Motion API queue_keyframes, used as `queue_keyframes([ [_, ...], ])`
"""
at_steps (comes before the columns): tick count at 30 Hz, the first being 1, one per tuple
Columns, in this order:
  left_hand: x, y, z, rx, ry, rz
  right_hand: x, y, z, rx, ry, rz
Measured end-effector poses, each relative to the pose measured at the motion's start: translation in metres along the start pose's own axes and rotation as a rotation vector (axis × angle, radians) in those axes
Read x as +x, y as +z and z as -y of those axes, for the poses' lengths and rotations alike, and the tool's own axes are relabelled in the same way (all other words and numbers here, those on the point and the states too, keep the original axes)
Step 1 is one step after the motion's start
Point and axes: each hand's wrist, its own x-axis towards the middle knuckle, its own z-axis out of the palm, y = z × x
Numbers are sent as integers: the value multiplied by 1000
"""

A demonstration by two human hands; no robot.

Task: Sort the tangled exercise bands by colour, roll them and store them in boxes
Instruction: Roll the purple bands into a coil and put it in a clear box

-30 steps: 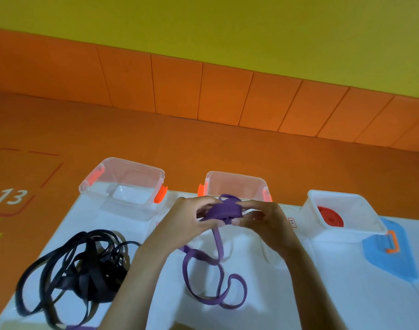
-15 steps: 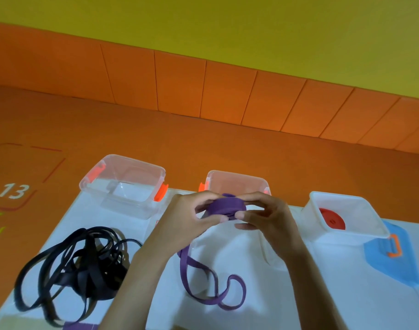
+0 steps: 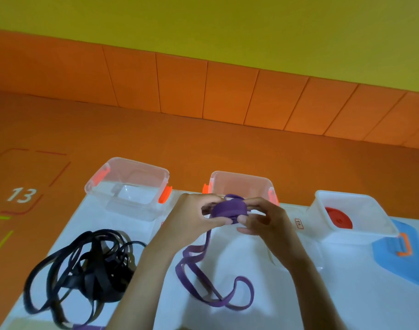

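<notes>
Purple exercise band (image 3: 228, 210): head view, the only camera. A partly rolled coil is held above the worktop (image 3: 322, 301), just in front of the middle box (image 3: 241, 178). The unrolled tail hangs from the coil and lies in loose loops on the worktop between the forearms. Left hand (image 3: 191, 217): fingers curled round the coil's left side, thumb pressing on its near face. Right hand (image 3: 263, 222): thumb and fingertips pinching the coil's right side; the knuckles hide the far fingers, so which of them bear on it I cannot tell. Black bands (image 3: 84, 270): tangled heap on the worktop to the left, well apart from the coil. Left box (image 3: 141, 164): clear plastic, orange clips. Right box (image 3: 353, 198): holds a red roll (image 3: 338, 217); blue lid (image 3: 406, 256) lies just beside it. Handling, judged: the band looks thin, flat, soft and light, and being rubbery it is probably grippy rather than slippery. It is not fragile but it is springy, so the coil is likely to unwind if pressure comes off. The best hold seems to be across the coil's two flat faces, thumb against fingers, with one hand clamping while the other feeds in tail under light tension. Step in hand, judged: rolling purple, roughly half wound; black not yet sorted.
</notes>
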Motion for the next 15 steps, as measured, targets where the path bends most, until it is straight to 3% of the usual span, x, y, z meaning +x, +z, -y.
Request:
queue_keyframes([
  [3,-2,5,2,132,-21,53,1,-4,4,-215,-1,69],
  [9,0,3,-5,-257,24,19,-3,-14,5,137,8,-5],
  [15,0,6,-4,15,26,95,-4,-18,0,-67,93,19],
])
